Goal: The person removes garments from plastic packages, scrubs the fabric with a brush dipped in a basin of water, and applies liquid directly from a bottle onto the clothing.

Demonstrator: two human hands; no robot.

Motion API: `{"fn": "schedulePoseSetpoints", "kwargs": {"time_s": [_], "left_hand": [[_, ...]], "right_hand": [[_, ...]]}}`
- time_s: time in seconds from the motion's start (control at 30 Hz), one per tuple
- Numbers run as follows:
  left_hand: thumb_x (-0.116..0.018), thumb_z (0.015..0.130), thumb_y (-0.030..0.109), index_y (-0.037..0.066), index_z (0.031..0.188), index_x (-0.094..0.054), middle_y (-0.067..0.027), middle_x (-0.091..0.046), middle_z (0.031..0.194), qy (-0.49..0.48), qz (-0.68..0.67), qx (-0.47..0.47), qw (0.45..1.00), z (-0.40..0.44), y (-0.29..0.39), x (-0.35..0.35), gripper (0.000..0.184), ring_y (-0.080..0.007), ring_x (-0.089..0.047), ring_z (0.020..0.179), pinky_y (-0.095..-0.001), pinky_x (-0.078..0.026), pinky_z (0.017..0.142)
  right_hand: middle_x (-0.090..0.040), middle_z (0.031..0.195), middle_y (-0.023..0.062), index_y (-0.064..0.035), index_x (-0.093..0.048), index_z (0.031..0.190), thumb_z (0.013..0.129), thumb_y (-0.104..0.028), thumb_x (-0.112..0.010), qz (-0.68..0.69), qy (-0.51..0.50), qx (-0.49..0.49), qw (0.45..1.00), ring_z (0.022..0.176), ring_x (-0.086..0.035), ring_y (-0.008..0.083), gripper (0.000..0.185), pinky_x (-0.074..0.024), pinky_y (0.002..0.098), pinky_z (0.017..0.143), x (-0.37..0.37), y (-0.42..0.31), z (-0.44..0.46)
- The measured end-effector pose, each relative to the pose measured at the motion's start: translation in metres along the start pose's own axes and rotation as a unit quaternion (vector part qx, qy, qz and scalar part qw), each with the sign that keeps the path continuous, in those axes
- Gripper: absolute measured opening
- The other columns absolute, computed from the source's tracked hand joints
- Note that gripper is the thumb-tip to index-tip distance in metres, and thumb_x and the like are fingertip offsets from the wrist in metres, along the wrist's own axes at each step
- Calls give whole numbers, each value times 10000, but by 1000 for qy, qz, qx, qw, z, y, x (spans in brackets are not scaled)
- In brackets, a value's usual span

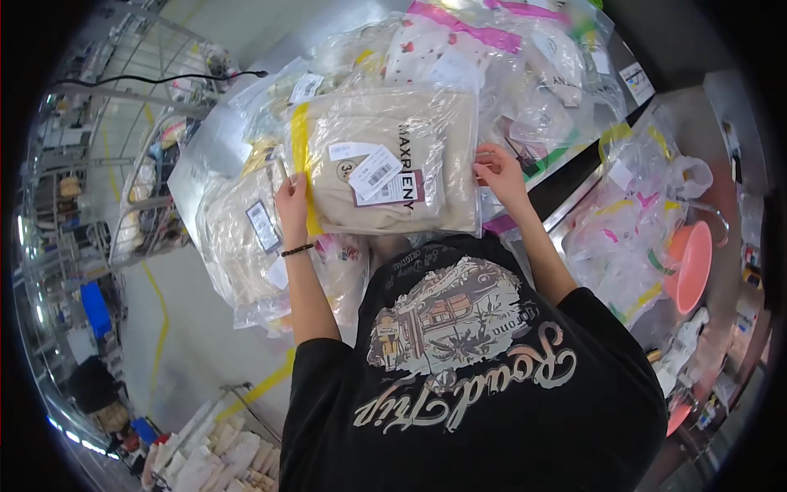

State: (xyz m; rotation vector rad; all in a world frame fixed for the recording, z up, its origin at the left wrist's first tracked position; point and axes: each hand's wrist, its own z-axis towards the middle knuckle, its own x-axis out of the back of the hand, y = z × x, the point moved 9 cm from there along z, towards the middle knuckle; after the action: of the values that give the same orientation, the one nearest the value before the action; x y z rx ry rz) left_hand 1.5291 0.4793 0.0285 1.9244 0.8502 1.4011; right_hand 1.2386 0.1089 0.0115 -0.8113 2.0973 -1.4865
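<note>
- Item: clear plastic bag [447, 193] around a folded beige garment [344, 119], yellow strip along its left edge, white labels on its face; lay between the hands, near the front edge of the metal table [197, 152].
- Long axis: ran left to right, from hand to hand.
- Left hand [291, 203]: closed on the yellow-stripped edge, towards its lower part.
- Right hand [500, 174]: fingers curled at the clear right edge, touching; could not tell whether pinched shut.
- Nearness: both hands about equally near, one per short side.
- Far side: heap of bagged clothes [541, 61], close behind.
- Left: another bagged beige garment [238, 238], just beside; metal showed towards the table's left edge.
- Right: dark gap past the table's right edge, then crumpled clear bags [615, 238] and a pink plastic basin [691, 266].
</note>
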Motion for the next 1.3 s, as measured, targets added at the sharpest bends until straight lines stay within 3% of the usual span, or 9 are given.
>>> {"fn": "schedulePoseSetpoints", "kwargs": {"time_s": [0.13,0.3,0.47,0.67,0.87,0.97,1.1,1.2,1.3], "left_hand": [[-585,1024,246,7,1095,-657,-35,-644,881,-45,-82,-53,994,2,5,-2,259,-112,-528,738,-219,-445,704],[-543,1056,219,31,1006,-642,14,-576,832,-1,-139,-145,980,-19,35,17,219,-71,-451,718,-200,-393,683],[-517,1074,202,53,963,-617,36,-522,819,19,-217,-146,965,-48,69,25,212,-50,-417,726,-192,-370,688],[-496,1078,180,44,1008,-598,20,-550,868,30,-233,-155,959,-59,81,30,183,-53,-441,776,-186,-384,734],[-471,1080,144,30,1025,-575,0,-568,898,74,-283,-198,936,-80,99,47,163,-66,-459,790,-195,-404,753],[-468,1083,138,26,1021,-570,-11,-582,921,116,-294,-221,923,-89,103,65,164,-71,-478,801,-205,-422,767],[-481,1086,165,26,1009,-572,-33,-615,974,173,-221,-238,930,-82,86,119,183,-82,-515,813,-232,-459,778],[-492,1070,141,40,959,-571,-15,-595,836,225,-279,-205,911,-80,66,168,170,-71,-509,720,-211,-439,686],[-508,1044,146,91,880,-553,-4,-564,732,350,-261,-62,897,-71,-15,254,179,-71,-479,615,-200,-364,535]], "right_hand": [[-660,920,88,-27,-662,1170,867,-7,-655,-5,12,58,998,694,-611,147,304,-520,244,589,-2,-8,4],[-675,905,100,-53,-711,1110,793,-74,-700,-300,32,145,942,659,-600,164,318,-517,244,631,-6,4,11],[-602,850,72,-29,-698,1148,802,-38,-639,-244,-73,58,965,632,-579,163,352,-492,249,532,-3,34,23],[-681,854,112,-5,-706,1109,753,-249,-798,-234,-168,-89,954,616,-598,202,442,-526,307,500,-30,28,16],[-684,807,130,74,-690,1012,648,-448,-934,-366,-117,-13,923,641,-626,188,682,-544,304,597,-91,19,16],[-705,822,125,74,-699,1005,668,-335,-938,-328,-68,-85,938,684,-651,175,581,-544,292,652,-105,0,-10],[-722,893,137,69,-674,1055,744,-166,-885,-55,-149,-113,981,705,-655,172,443,-543,285,657,-129,20,-15],[-720,881,122,68,-672,1062,753,-107,-863,44,-158,-109,980,701,-657,164,403,-544,280,656,-133,-16,-17],[-717,869,106,68,-671,1068,762,-49,-841,145,-164,-113,969,697,-659,157,370,-545,276,656,-129,-30,-10]]}}
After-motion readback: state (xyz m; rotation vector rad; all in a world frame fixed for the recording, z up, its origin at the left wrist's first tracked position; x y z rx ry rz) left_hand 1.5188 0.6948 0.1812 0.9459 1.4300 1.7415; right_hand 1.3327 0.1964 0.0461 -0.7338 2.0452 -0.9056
